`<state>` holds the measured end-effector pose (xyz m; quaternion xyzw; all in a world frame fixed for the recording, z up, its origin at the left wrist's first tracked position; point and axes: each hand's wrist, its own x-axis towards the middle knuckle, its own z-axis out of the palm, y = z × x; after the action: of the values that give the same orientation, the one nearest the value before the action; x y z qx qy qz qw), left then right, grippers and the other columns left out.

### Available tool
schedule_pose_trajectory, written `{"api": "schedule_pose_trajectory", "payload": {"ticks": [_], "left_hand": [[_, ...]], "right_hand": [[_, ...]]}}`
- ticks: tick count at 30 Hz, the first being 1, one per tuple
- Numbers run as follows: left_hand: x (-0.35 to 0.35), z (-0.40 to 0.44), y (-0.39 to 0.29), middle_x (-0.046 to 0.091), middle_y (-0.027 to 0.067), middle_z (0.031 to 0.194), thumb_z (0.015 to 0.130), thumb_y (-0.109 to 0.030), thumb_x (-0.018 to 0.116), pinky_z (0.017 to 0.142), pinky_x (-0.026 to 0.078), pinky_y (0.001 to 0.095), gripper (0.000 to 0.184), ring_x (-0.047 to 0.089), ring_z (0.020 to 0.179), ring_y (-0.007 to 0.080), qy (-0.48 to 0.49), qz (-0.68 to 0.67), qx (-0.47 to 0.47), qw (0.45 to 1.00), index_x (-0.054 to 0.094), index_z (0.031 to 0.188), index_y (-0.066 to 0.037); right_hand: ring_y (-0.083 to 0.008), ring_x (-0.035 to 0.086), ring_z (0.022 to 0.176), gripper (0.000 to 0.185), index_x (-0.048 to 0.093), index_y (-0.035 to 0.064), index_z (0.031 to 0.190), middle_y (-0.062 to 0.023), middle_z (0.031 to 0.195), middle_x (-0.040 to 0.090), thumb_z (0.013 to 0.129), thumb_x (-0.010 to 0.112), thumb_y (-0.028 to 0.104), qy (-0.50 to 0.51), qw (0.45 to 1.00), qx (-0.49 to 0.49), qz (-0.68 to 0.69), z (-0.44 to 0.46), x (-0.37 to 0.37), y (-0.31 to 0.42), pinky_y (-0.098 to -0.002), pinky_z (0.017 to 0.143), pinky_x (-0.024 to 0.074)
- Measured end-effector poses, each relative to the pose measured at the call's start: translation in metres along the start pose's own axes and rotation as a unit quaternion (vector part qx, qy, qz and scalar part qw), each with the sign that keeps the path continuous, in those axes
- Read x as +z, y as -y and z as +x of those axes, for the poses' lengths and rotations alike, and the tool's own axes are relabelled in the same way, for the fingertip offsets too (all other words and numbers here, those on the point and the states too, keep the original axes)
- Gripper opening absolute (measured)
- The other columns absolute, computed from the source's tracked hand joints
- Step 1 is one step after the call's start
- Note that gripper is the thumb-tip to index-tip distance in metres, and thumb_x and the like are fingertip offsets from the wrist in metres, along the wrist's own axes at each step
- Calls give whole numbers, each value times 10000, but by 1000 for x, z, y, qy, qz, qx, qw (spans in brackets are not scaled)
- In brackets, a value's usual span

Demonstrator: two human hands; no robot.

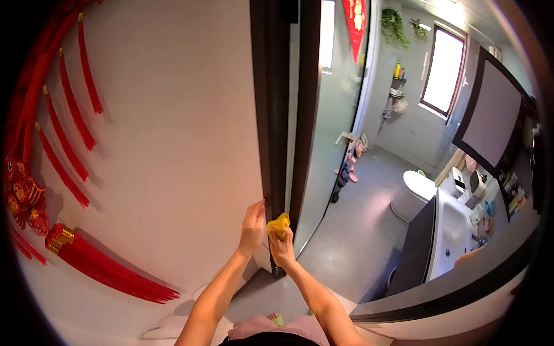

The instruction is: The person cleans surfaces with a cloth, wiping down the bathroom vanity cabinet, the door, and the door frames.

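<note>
My right hand (pixel 281 248) is closed around a bunched yellow cloth (pixel 279 224). It presses the cloth against the dark door frame (pixel 277 144), low on the upright. Just to the left, my left hand (pixel 252 228) has its fingers stretched upward, with the fingertips at the frame's edge beside the pale wall (pixel 179 127). Nothing shows in the left hand, though part of its palm side is hidden. A frosted glass door (pixel 329 132) stands at an angle right of the frame.
Red tassel decorations (pixel 104 265) hang on the wall at left. Through the doorway are a toilet (pixel 418 187), a white washbasin (pixel 453 230), a dark-framed mirror (pixel 493 112) and a window (pixel 443 69). Slippers (pixel 352 170) are by the glass door. A sill crosses the lower right.
</note>
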<state>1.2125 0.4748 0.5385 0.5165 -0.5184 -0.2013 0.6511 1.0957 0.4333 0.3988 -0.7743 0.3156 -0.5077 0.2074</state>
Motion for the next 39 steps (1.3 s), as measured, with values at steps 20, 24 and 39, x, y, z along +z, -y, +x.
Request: {"api": "schedule_pose_trajectory", "payload": {"ticks": [20, 24, 39], "left_hand": [[-19, -39, -9, 640, 75, 1239, 1024, -142, 446, 899, 475, 310, 356, 607, 1063, 166, -91, 16, -161, 983, 555, 1350, -48], [0, -71, 2, 669, 124, 1197, 1019, -117, 455, 937, 478, 338, 313, 637, 1062, 211, -118, 54, -192, 973, 605, 1272, -10], [56, -85, 66, 674, 55, 1165, 1038, -199, 471, 916, 454, 294, 311, 587, 1052, 151, -306, 60, -175, 934, 625, 1241, -21]], "right_hand": [[-445, 411, 1241, 482, 624, 196, 1190, -222, 1360, 440, 791, 809, 395, -167, 954, -165, -187, 71, 30, -21, -551, 966, 376], [-440, 411, 1236, 447, 624, 195, 1228, -230, 1390, 422, 817, 771, 288, -116, 960, -167, -193, -2, 39, -67, -548, 970, 377], [-491, 391, 1271, 467, 665, 141, 1201, -336, 1406, 416, 777, 767, 309, -140, 951, -268, -60, 177, -66, 76, -523, 980, 326]]}}
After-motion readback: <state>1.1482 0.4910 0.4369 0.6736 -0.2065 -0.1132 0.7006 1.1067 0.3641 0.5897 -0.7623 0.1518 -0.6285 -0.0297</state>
